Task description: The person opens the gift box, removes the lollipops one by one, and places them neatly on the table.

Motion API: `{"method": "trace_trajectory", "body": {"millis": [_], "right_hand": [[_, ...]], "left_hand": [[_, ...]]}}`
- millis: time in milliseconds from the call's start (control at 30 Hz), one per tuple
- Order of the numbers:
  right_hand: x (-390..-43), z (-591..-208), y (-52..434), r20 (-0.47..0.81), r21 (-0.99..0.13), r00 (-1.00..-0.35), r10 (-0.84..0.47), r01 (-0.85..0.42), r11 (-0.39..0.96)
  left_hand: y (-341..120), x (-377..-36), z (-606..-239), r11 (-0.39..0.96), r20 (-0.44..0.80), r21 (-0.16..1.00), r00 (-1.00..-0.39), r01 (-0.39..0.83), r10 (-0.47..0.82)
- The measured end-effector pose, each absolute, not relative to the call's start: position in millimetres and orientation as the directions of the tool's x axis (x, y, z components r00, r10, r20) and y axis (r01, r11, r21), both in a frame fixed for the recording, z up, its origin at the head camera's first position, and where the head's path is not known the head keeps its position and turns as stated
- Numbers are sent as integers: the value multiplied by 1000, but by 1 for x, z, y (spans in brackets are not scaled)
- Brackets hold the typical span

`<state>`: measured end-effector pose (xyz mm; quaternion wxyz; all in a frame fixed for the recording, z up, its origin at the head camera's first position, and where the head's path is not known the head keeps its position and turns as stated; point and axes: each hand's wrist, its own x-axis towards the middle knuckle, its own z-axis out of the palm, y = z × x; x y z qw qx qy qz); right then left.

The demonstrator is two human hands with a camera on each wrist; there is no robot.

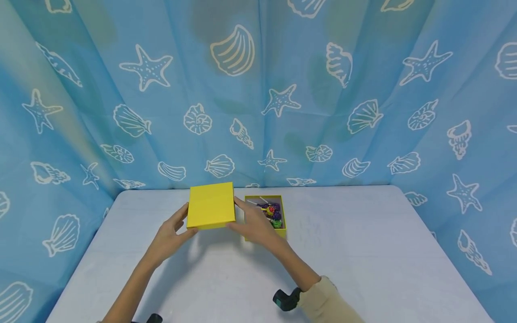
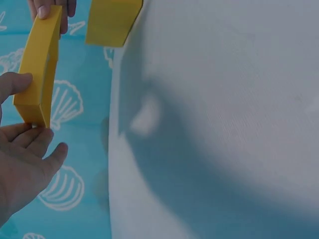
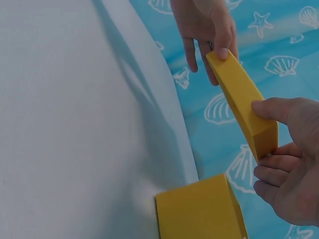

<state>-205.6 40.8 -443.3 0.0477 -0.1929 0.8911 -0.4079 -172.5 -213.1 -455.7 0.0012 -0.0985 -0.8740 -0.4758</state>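
Observation:
Both hands hold a yellow box lid (image 1: 211, 205) up over the table, tilted, its flat top facing the head camera. My left hand (image 1: 167, 238) pinches its left side, thumb at the near edge and fingers behind. At the opposite side my right hand (image 1: 256, 224) grips it the same way, thumb on the near corner. The wrist views show the lid (image 2: 39, 64) edge-on with its shallow side walls. Just right of the lid stands the open yellow box (image 1: 282, 213), partly hidden by my right hand. Inside lie several wrapped lollipops (image 1: 271, 211), purple, green and red-yellow, with white sticks.
A white-covered table (image 1: 347, 255) spreads beneath the hands. Behind it and at both sides hangs a blue curtain (image 1: 258, 98) printed with white shells and starfish. The box stands close to the table's far edge.

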Motion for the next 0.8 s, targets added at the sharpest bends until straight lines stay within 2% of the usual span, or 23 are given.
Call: {"method": "trace_trajectory", "body": {"millis": [167,800], "right_hand": [[-205,-445,29,20,-748,-931,-364,-256,612],[-194,-452,-11,97,-755,-920,-379,-316,574]], "left_hand": [[-222,-170,-456,524,84,837,-983,158,162],[-252,-161,-454,552,55,827,-992,108,112]]}}
